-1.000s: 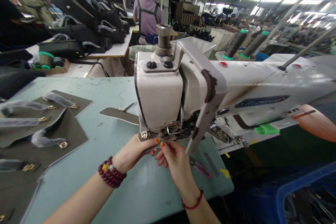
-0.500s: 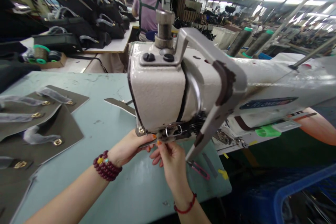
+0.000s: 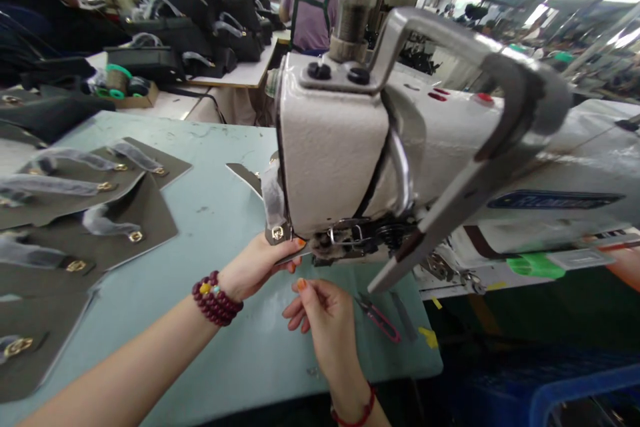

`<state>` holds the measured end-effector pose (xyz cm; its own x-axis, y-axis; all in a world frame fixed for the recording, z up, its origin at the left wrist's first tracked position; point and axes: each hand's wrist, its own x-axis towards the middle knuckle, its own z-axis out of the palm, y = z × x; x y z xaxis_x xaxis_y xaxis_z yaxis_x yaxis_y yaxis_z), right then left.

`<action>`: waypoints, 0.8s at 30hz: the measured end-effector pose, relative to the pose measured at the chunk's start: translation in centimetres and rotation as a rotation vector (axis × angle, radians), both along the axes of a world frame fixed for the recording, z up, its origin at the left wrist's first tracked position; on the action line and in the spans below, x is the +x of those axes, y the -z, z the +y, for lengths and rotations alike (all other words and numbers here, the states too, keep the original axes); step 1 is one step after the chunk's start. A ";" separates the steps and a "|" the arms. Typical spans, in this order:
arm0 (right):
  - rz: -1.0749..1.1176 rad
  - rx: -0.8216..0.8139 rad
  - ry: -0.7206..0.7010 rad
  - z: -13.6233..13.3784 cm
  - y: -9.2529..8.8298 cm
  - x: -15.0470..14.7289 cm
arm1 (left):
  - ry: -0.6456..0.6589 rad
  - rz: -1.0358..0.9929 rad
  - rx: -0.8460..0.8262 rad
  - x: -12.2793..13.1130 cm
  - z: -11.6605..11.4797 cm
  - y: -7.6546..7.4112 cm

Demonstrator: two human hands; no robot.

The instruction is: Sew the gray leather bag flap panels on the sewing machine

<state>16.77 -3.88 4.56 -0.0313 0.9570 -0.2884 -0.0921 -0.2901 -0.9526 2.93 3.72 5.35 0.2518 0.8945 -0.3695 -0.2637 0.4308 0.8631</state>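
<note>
My left hand (image 3: 260, 264) is closed on the edge of a dark bag panel (image 3: 283, 237), thumb on top. The panel lies partly behind the head of the sewing machine (image 3: 333, 147). A strap (image 3: 273, 193) in clear wrap with a gold fitting (image 3: 277, 233) is fixed on it. My right hand (image 3: 327, 320) hovers below the machine's needle area, apart from the panel. Its thumb and forefinger are drawn together, the other fingers loosely curled; anything pinched there is too small to make out. Pink-handled thread snips (image 3: 383, 321) lie on the table just right of it.
Several dark panels (image 3: 150, 213) with wrapped straps overlap on the left of the pale green table (image 3: 210, 360). A metal guard bar (image 3: 445, 213) slants down in front of the machine. A blue crate (image 3: 550, 393) stands lower right. A person (image 3: 313, 10) works behind.
My right hand has drawn back from the panel and the needle area. My left hand still grips the panel, and more of its strap shows. The view has shifted.
</note>
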 end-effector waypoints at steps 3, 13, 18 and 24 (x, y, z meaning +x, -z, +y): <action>0.011 -0.023 -0.007 -0.2 -0.3 0.1 | -0.059 -0.010 0.017 0.6 -0.7 0.2; 0.060 -0.016 -0.047 -1.3 0.4 1.3 | -0.374 -0.065 0.014 3.4 -3.1 0.4; 0.053 -0.009 -0.059 -1.4 0.2 2.0 | -0.562 -0.081 -0.054 5.5 -4.5 0.0; 0.050 0.009 -0.076 -1.3 0.1 2.9 | -0.599 -0.038 -0.249 8.9 -6.5 -0.3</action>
